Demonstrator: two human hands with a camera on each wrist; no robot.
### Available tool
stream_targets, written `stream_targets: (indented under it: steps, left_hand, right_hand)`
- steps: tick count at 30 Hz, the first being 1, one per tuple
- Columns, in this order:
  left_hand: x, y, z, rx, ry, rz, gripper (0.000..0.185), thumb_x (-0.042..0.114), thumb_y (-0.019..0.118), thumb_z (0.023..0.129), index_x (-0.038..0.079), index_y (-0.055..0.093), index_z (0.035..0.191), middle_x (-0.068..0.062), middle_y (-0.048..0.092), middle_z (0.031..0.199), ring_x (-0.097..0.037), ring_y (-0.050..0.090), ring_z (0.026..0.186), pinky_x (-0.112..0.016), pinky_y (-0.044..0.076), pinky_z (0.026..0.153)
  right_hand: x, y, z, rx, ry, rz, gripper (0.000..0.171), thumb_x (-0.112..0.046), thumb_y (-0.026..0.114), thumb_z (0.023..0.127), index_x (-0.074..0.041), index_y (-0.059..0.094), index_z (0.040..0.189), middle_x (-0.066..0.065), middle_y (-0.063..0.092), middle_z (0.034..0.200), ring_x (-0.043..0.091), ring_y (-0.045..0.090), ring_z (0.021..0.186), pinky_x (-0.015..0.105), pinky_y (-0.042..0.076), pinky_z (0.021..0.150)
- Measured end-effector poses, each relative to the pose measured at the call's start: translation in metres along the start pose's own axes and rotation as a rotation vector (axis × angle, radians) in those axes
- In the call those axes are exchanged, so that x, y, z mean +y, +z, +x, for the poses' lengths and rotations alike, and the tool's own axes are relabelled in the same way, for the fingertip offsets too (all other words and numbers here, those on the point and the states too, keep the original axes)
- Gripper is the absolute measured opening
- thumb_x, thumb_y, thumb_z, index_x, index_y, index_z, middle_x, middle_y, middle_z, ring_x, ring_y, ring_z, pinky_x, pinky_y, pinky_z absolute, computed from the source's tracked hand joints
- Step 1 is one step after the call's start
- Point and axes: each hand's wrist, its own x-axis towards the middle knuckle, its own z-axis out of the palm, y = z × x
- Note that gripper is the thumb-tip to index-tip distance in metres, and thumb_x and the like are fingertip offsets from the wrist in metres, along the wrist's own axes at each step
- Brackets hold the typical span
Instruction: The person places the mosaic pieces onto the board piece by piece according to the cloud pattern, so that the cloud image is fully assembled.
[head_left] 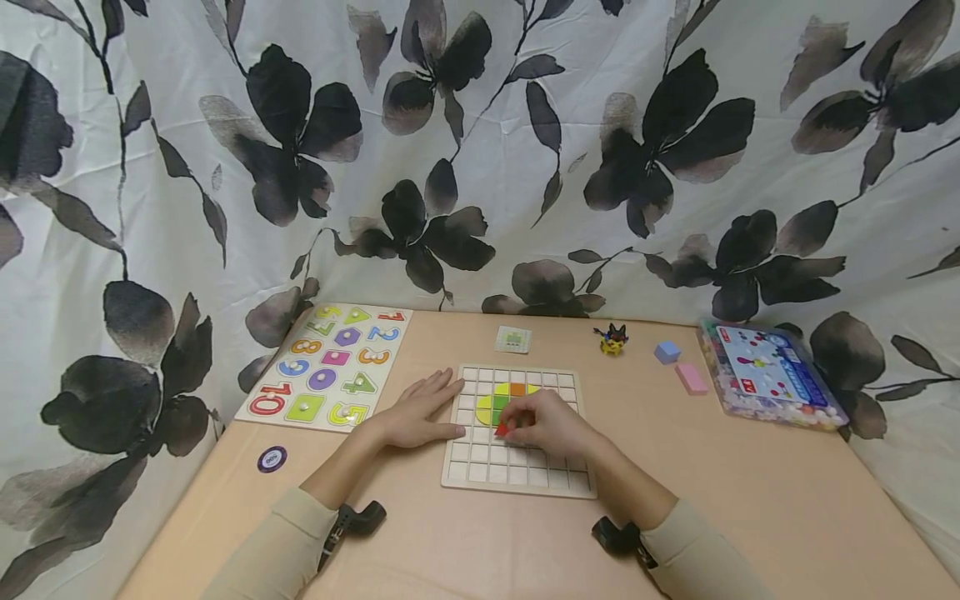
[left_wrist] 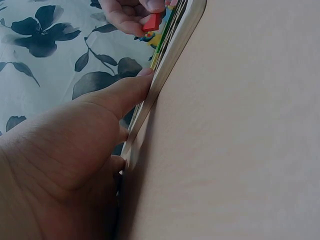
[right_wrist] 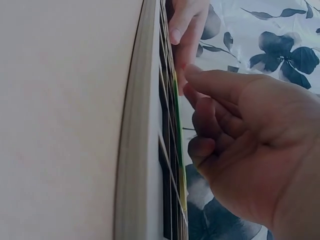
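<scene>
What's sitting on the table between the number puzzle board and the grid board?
The left hand lies flat there on the table, between the number puzzle board and the grid board, fingertips touching the grid board's edge. The head view shows it.

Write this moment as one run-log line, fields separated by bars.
left hand: flat, steadying grid board edge | right hand: pinching red piece over board | placed: yellow, green, orange pieces

The tabletop (head_left: pixel 750 500) is viewed forward and downward from head height, with a floral curtain (head_left: pixel 525 125) behind. From each wrist, the grid board (head_left: pixel 517 475) is seen edge-on at very close range. The board edge (left_wrist: pixel 165 65) (right_wrist: pixel 145 125) is shared by all three views.
</scene>
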Motion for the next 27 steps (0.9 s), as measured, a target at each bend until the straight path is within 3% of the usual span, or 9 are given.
stream_targets:
  steps: [10,27]
  left_hand:
    - [-0.0006,0.0005,-0.0002,0.004,0.018,0.003,0.092,0.064,0.06,0.097,0.018,0.024,0.167,-0.014,0.007,0.176,-0.033,0.002,0.164,-0.055,0.004,0.132]
    - [0.0016,-0.0002,-0.0004,-0.006,-0.003,0.008,0.092,0.065,0.06,0.097,0.02,0.022,0.168,-0.011,0.005,0.176,-0.03,0.0,0.164,-0.052,0.003,0.132]
  right_hand:
    - [0.0086,0.0076,0.0033,-0.053,-0.021,-0.043,0.019,-0.01,0.085,0.087,-0.013,0.08,0.104,-0.009,0.066,0.081,0.007,0.056,0.074,0.02,0.047,0.063]
    - [0.0031,0.0069,0.0012,-0.069,0.004,-0.088,0.019,-0.011,0.083,0.089,-0.013,0.08,0.108,-0.009,0.063,0.08,0.009,0.055,0.076,0.021,0.046,0.064]
